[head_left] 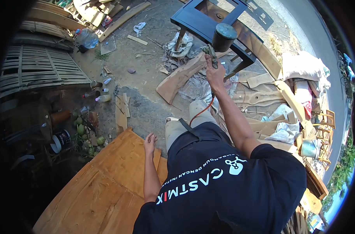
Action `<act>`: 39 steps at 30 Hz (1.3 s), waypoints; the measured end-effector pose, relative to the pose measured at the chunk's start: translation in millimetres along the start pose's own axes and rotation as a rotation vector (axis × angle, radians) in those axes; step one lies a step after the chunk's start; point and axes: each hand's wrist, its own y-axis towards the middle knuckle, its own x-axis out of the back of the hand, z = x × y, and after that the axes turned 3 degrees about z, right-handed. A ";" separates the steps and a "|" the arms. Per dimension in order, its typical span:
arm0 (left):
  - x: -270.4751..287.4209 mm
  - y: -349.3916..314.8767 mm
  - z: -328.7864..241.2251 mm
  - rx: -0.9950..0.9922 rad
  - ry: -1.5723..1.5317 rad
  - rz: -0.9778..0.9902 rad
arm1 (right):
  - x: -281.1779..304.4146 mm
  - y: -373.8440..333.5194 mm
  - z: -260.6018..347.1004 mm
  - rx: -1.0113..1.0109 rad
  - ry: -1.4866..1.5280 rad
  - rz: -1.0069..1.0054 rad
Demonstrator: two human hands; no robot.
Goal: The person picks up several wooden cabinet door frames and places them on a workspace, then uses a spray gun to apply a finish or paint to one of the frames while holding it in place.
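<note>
My right hand (pixel 215 76) is closed around the grip of a spray gun (pixel 211 54), raised out in front of me. A round, dark, paint-stained cup (pixel 224 36) sits on the gun, and an orange hose (pixel 202 113) runs from below my hand down toward my legs. Just beyond the gun stands a dark-painted wooden furniture frame (pixel 193 20) with a rectangular opening and legs; the cup covers part of it. My left hand (pixel 150 143) hangs low on my left with loosely bent fingers and nothing in it, near a brown wooden panel (pixel 103 187).
Sawn planks (pixel 259 97), cloths and plastic sheeting lie to the right, beside a paint-smeared bucket (pixel 310 148). A thick wooden slab (pixel 181 80) rests on the ground ahead. On the left are a slatted bamboo panel (pixel 40 66), bottles (pixel 103 98) and green coconuts (pixel 80 129).
</note>
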 end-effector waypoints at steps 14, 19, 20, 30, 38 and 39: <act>70.2 80.7 -32.1 0.069 0.278 -0.009 | 8.8 13.5 10.1 0.036 -0.046 -0.008; -32.0 131.1 -143.5 -0.293 0.321 0.112 | -42.2 65.9 27.6 0.130 -0.069 0.067; -44.3 134.5 -156.2 -0.335 0.332 0.151 | -49.0 75.6 36.9 0.149 -0.059 0.084; 20.6 145.4 -86.0 0.106 0.312 0.050 | -76.8 131.7 56.0 0.152 0.010 0.167; 115.8 274.7 -116.5 0.221 0.369 0.167 | -136.1 209.1 105.6 0.094 -0.061 -0.223; 113.0 295.2 -154.3 0.240 0.392 0.154 | -148.4 209.0 109.5 0.175 -0.010 -0.291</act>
